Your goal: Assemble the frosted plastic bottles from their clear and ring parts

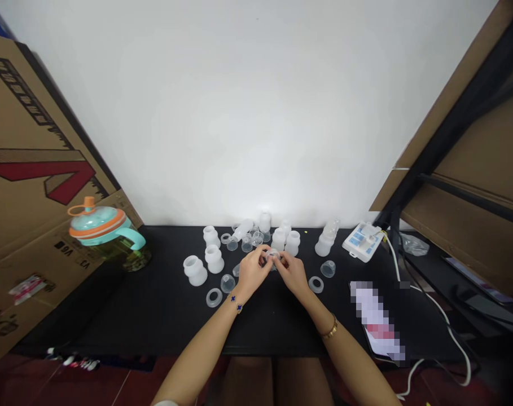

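Observation:
Both of my hands meet over the middle of the black table, their fingertips pinching a small translucent ring-shaped piece [273, 254]. My left hand [254, 272] grips its left side and my right hand [292, 274] its right side. Fingers hide part of the piece. Left of my hands stand white bottles [195, 270]; a clear cap [227, 283] and a translucent ring [214, 297] lie closer to me. Behind my hands are more white bottles [292, 242] and loose clear caps [246, 242]. To the right lie another ring [316, 284] and clear cap [328, 269].
A bottle with a clear top [326, 239] stands at the back right, beside a white plastic case [363, 241]. A phone [377, 321] and a white cable [440, 307] lie right. A large lidded jug [112, 237] stands left by a cardboard box [36, 186].

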The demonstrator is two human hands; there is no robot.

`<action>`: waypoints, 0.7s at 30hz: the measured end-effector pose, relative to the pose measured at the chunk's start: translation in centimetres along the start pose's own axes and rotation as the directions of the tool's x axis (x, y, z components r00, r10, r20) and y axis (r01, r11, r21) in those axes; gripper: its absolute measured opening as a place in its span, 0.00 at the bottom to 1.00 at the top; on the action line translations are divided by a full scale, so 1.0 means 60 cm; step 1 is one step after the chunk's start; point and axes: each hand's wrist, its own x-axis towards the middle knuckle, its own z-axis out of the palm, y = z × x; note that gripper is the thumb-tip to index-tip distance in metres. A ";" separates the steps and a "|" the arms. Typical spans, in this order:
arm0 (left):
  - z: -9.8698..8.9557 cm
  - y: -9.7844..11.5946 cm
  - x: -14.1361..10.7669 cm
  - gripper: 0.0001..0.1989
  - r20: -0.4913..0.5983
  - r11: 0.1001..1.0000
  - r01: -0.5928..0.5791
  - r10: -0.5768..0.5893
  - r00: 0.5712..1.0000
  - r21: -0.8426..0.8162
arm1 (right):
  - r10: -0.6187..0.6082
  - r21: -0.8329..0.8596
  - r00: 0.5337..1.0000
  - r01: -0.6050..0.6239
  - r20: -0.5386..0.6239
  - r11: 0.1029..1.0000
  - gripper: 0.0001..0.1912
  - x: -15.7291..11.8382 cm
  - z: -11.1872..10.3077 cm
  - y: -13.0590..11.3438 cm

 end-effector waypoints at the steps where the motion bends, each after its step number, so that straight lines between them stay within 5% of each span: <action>1: 0.000 0.000 0.000 0.09 0.002 1.000 0.001 -0.001 1.000 -0.003 | -0.001 -0.005 1.000 0.001 -0.001 1.000 0.19 0.000 0.000 0.000; 21: -0.002 0.001 0.001 0.10 0.002 1.000 0.002 -0.002 1.000 -0.028 | -0.017 -0.030 1.000 0.017 -0.017 0.999 0.20 0.001 0.000 -0.002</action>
